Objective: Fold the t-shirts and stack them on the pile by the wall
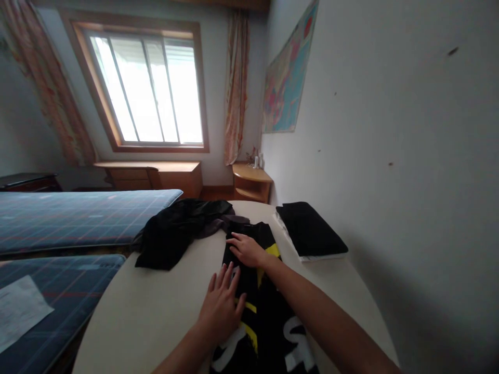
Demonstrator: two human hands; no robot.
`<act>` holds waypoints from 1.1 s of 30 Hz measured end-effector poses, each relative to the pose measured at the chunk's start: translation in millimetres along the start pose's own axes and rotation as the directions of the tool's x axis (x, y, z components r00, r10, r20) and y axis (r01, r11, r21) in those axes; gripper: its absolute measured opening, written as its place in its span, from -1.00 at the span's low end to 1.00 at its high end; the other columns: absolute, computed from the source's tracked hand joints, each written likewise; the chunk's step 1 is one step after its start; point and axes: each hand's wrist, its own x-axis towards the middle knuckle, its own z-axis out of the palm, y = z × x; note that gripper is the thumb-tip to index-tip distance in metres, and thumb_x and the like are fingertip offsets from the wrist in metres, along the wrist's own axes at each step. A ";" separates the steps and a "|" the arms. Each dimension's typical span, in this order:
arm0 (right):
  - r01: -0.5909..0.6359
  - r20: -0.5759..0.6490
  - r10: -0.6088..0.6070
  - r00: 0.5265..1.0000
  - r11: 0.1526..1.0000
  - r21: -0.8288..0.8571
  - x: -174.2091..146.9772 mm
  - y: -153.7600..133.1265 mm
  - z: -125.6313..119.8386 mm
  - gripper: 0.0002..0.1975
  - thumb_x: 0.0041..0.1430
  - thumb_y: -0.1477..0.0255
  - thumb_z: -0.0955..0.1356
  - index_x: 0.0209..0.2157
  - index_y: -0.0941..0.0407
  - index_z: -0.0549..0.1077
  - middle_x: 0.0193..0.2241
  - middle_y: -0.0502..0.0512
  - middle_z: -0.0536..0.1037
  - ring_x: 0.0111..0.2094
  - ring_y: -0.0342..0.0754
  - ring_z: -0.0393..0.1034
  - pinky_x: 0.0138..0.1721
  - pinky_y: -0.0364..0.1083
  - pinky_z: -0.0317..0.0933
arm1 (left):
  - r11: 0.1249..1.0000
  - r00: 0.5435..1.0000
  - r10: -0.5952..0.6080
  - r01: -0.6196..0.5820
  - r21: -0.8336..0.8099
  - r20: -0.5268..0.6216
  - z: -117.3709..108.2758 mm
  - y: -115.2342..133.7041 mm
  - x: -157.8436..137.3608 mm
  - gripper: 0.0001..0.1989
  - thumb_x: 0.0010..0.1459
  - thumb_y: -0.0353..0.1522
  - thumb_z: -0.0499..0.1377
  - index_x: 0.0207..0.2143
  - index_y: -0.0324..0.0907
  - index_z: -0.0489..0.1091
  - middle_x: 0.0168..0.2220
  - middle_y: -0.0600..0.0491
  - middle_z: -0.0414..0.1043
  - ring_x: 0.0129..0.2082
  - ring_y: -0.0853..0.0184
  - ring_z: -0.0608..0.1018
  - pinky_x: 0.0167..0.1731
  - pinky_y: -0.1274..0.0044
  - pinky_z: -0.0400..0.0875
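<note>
A black garment [268, 306] with yellow patches and white lettering lies lengthwise on the round cream table [156, 306], folded into a long strip. My left hand [222, 301] rests on its left edge with the fingers stretched out. Farther up, near the far end of the cloth, my right hand [246, 250] lies flat with its fingers extended. Neither hand grips anything. Part of the garment is hidden under my hands and right forearm.
Crumpled dark clothing [175, 228] lies at the table's far left. A folded black and white stack of cloth [310, 228] sits far right, near the wall [409, 218]. Plaid mattresses [78, 221] stand to the left. Beyond are a desk [175, 174] and a corner shelf [251, 174].
</note>
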 end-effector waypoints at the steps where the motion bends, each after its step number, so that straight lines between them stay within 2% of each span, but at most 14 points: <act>1: -0.031 0.021 0.031 0.999 0.999 -0.010 9.7 3.9 1.2 -0.56 0.40 0.27 0.20 0.23 0.05 0.34 0.32 0.18 0.22 0.33 0.04 0.08 0.31 0.03 -0.04 | 1.000 1.000 -0.002 0.002 0.001 0.001 -0.3 0.3 0.0 -0.37 0.28 -0.20 0.01 0.35 -0.20 0.12 0.40 -0.14 -0.05 0.40 0.00 0.02 0.29 0.05 0.01; 4: -0.101 0.074 0.103 0.992 0.995 -0.025 32.5 13.9 5.4 -0.53 0.39 0.18 0.21 0.25 0.00 0.31 0.32 0.15 0.24 0.34 0.13 0.05 0.32 0.17 -0.10 | 1.000 1.000 -0.010 0.009 0.004 0.016 -1.2 0.8 0.2 -0.37 0.28 -0.21 -0.01 0.36 -0.21 0.12 0.41 -0.12 -0.07 0.40 -0.01 0.00 0.30 0.06 0.02; 6: -0.162 0.057 0.164 0.985 0.986 -0.035 44.3 18.4 8.4 -0.50 0.38 0.17 0.21 0.27 0.02 0.26 0.32 0.19 0.23 0.34 0.20 0.01 0.31 0.27 -0.17 | 1.000 1.000 -0.007 0.007 -0.001 0.021 -1.0 0.4 0.5 -0.37 0.29 -0.21 -0.02 0.36 -0.21 0.10 0.41 -0.12 -0.08 0.41 -0.01 -0.02 0.30 0.05 0.02; 8: -0.233 0.001 0.234 0.972 0.972 -0.038 55.1 20.8 10.1 -0.46 0.39 0.19 0.19 0.32 0.06 0.16 0.33 0.25 0.19 0.34 0.19 0.02 0.30 0.26 -0.16 | 1.000 1.000 0.000 0.000 -0.011 0.017 0.1 -0.3 0.8 -0.37 0.29 -0.19 -0.03 0.37 -0.19 0.10 0.41 -0.11 -0.07 0.41 -0.01 -0.02 0.30 0.04 0.02; 10: -0.300 -0.068 0.297 0.952 0.953 -0.032 65.5 21.8 10.0 -0.45 0.41 0.22 0.16 0.33 0.12 0.10 0.30 0.31 0.22 0.29 0.15 0.10 0.26 0.18 -0.06 | 1.000 1.000 -0.003 0.003 -0.019 0.016 1.6 -0.9 1.0 -0.37 0.28 -0.19 -0.02 0.36 -0.17 0.11 0.41 -0.11 -0.07 0.40 -0.02 0.00 0.29 0.03 0.03; 13: -0.383 -0.127 0.378 0.917 0.924 -0.013 80.3 22.9 7.3 -0.49 0.40 0.19 0.16 0.24 0.18 0.20 0.15 0.34 0.40 0.17 0.15 0.27 0.14 0.10 0.10 | 1.000 0.999 -0.015 0.015 -0.023 0.036 2.5 -0.8 1.0 -0.35 0.27 -0.20 0.00 0.37 -0.19 0.10 0.42 -0.12 -0.10 0.40 -0.04 0.00 0.30 0.02 0.02; 15: -0.423 -0.132 0.419 0.899 0.906 -0.005 89.1 24.1 5.4 -0.51 0.36 0.13 0.21 0.14 0.16 0.30 0.02 0.32 0.51 0.10 0.17 0.33 0.09 0.09 0.14 | 1.000 0.998 -0.016 0.017 -0.024 0.057 2.1 -0.5 1.0 -0.34 0.27 -0.20 0.00 0.38 -0.20 0.07 0.42 -0.12 -0.14 0.41 -0.04 -0.04 0.31 0.02 -0.01; 21: -0.533 -0.109 0.529 0.841 0.846 -0.003 107.9 30.0 2.0 -0.59 0.28 0.09 0.27 -0.08 0.10 0.47 -0.12 0.23 0.60 -0.01 0.14 0.44 0.03 0.09 0.16 | 0.999 0.995 -0.030 0.033 -0.027 0.099 2.0 -2.9 0.9 -0.34 0.31 -0.15 -0.04 0.41 -0.13 -0.02 0.44 -0.02 -0.26 0.42 0.05 -0.15 0.34 0.08 -0.09; 23: -0.540 -0.094 0.537 0.839 0.842 -0.009 110.3 31.9 0.4 -0.56 0.25 0.04 0.28 -0.10 0.10 0.49 -0.11 0.24 0.60 -0.02 0.15 0.46 0.04 0.10 0.16 | 0.999 0.994 -0.038 0.041 -0.025 0.106 2.0 -3.6 0.8 -0.34 0.33 -0.13 -0.06 0.41 -0.09 -0.04 0.44 0.01 -0.28 0.43 0.08 -0.16 0.35 0.11 -0.12; 27: -0.488 -0.047 0.487 0.872 0.873 -0.015 111.7 34.7 -4.8 -0.54 0.17 -0.02 0.34 -0.16 0.06 0.56 -0.08 0.20 0.61 0.02 0.15 0.44 0.09 0.10 0.11 | 0.998 0.992 -0.046 0.051 -0.035 0.117 -1.0 -2.3 0.8 -0.34 0.32 -0.12 -0.06 0.41 -0.09 -0.04 0.44 0.02 -0.28 0.43 0.06 -0.15 0.35 0.10 -0.12; 33: -0.507 0.009 0.507 0.862 0.860 0.048 117.5 41.3 -11.7 -0.64 0.27 0.12 0.28 -0.21 0.03 0.61 -0.08 0.16 0.62 0.00 0.12 0.46 0.00 0.05 0.21 | 0.998 0.987 -0.058 0.063 -0.025 0.150 -7.4 2.8 2.4 -0.32 0.28 -0.19 0.00 0.41 -0.16 -0.02 0.44 -0.04 -0.27 0.42 0.02 -0.15 0.34 0.07 -0.11</act>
